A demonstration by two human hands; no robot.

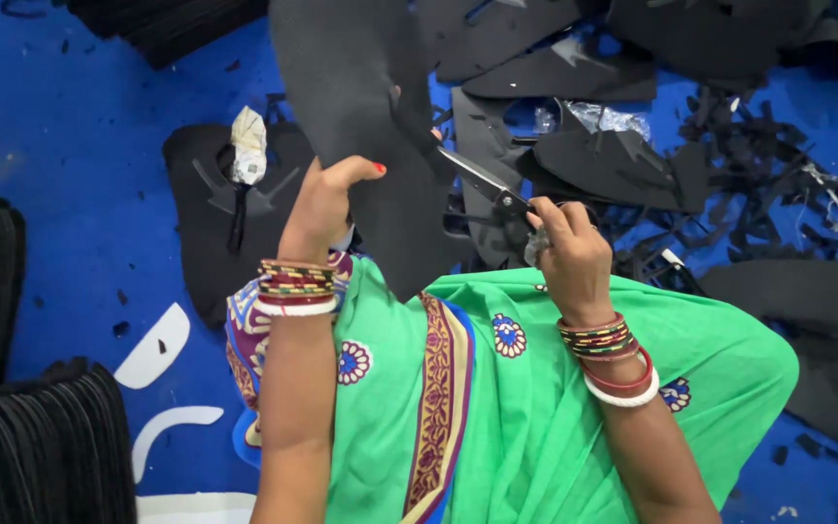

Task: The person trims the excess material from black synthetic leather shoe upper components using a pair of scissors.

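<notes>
Left hand (322,209) pinching the near edge of a large black foam sheet (370,107), thumb with red nail pressed on top, fingers hidden behind; grip closed firmly on the sheet. Right hand (569,257) wrapped around the handles of a pair of scissors (482,180), fingers through the loops, grip closed on them; blades parted only slightly, tips entering the sheet's right edge near a small notch.

Sheet held up above the lap, long axis running away from the body toward the top of the view, lower corner hanging down over the green cloth (555,408) across the knees. Scissors lying to the right of the sheet, blades pointing up and left, almost at right angles to that long axis. Right hand the nearer to the cut line; left hand just beside it on the opposite side of the sheet, steadying it.

Stacked bangles (295,286) on the left wrist, more on the right. Below and around, a blue floor mat (70,146) strewn with black offcuts (758,165) and thin trimmings. To the left of the left hand, a flat black cut piece (210,213) with a crumpled bit of white paper (247,146) resting on it. Ribbed black stacks (41,451) at the lower left, well apart from both hands. More dark sheets piled beyond the scissors.
</notes>
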